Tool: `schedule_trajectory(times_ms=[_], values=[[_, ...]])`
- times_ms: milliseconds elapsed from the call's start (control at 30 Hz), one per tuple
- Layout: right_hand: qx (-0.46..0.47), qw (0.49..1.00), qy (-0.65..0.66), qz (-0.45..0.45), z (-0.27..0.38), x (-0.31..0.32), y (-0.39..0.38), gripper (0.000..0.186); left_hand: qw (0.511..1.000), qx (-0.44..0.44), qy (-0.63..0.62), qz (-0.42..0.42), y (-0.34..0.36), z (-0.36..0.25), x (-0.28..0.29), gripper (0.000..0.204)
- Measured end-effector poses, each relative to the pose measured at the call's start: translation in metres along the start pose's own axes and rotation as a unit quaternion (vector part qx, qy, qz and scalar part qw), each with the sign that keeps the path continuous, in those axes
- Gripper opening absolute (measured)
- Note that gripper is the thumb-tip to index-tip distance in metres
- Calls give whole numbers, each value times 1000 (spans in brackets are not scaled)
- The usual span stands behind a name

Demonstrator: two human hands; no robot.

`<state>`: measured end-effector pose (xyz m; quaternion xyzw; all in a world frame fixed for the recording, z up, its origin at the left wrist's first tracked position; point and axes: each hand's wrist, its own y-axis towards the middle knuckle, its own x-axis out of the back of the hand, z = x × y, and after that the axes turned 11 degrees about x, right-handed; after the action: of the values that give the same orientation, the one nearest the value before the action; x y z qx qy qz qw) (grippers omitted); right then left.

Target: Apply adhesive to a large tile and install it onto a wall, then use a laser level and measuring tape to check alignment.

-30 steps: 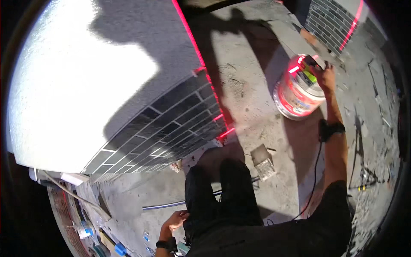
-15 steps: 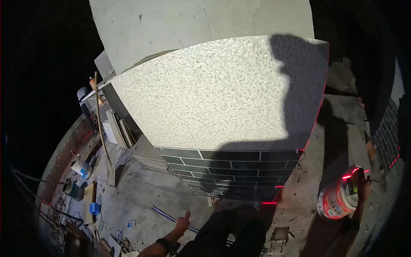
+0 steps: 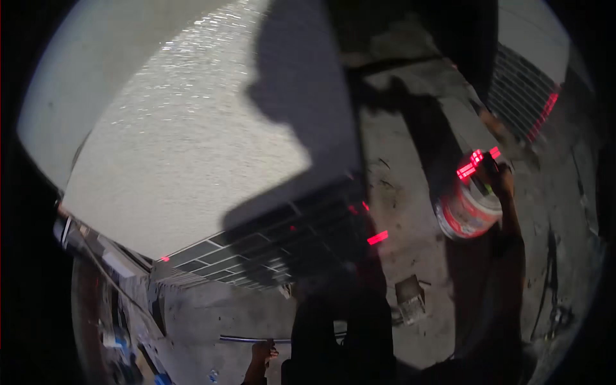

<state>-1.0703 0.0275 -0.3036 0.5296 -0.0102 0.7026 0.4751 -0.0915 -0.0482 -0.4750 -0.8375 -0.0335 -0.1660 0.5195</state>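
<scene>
My right hand (image 3: 505, 181) reaches out to the right and is closed on a small dark and yellow-green device (image 3: 486, 186), apparently a laser level, at the top of a red and white bucket (image 3: 471, 215). Bright red light strikes the device's upper side; motion blur hides its details. Low in the picture, my left hand (image 3: 263, 350) hangs with curled fingers and nothing visible in it. Behind that hand a thin bluish rod (image 3: 240, 338) lies on the floor, and I see no grip on it.
In front stands a wall with rough pale coating (image 3: 192, 147) above dark brick-shaped tiles (image 3: 256, 253). Red laser marks (image 3: 378, 238) show at its right corner. Another tiled wall (image 3: 520, 90) rises far right. A small block (image 3: 409, 298) lies by my legs.
My view has swung right, so the wall has slid left and tilted. The bucket and my right hand appear nearer the middle. My left thumb, raised before, no longer sticks up.
</scene>
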Motion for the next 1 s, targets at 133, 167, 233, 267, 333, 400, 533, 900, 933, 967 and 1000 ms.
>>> schedule_trajectory(times_ms=[133, 167, 233, 267, 333, 400, 533, 900, 933, 967, 1000], values=[[65, 993, -101, -4, 13, 41, -43, 53, 996, -36, 0, 87, -5, -11, 7, 34], [61, 997, -34, -34, 13, 55, -69, 44, 996, -51, 21, 66, -8, -12, 3, 33], [226, 965, -84, -107, 22, 75, -114, 33, 985, -7, -79, 152, -11, -18, -1, 30], [118, 991, 21, -54, 28, 85, -151, 29, 985, 20, -53, 166, -11, -19, -5, 30], [4, 998, 62, 5, 43, 110, -221, 36, 986, -54, 42, 150, -7, -22, -12, 26], [-48, 999, 7, -4, 64, 124, -302, 58, 987, -70, 50, 136, 2, -27, -17, 22], [-274, 961, -41, 16, 100, 119, -466, 95, 967, -150, 73, 190, 15, -25, -16, 23], [-486, 858, -98, 137, 124, 52, -722, 71, 929, -285, 227, 60, 40, -38, 0, 22], [-466, 871, -76, 133, 125, 43, -730, 70, 934, -277, 214, 71, 54, -43, 3, 23], [-457, 874, -109, 124, 125, 35, -738, 70, 936, -270, 214, 71, 69, -48, 4, 24], [-450, 874, -143, 113, 126, 28, -745, 69, 934, -276, 213, 81, 84, -50, 7, 26]])
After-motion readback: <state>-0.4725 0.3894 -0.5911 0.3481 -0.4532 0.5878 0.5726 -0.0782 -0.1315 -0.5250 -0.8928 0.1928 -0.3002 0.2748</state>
